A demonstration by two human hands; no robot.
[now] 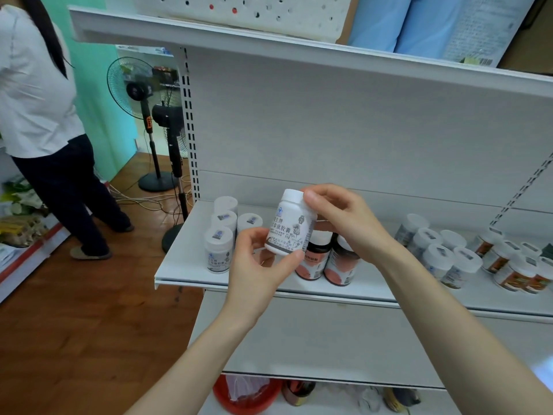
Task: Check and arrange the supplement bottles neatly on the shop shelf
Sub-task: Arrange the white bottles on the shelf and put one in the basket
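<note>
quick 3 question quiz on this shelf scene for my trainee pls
1. True or false: the white bottle stands on the shelf.
2. Which hand grips its cap end? A) left hand B) right hand
3. How many white bottles are visible in the cluster left of the hands?
Key: 1 false, both hands hold it up; 2 B; 3 four.
</note>
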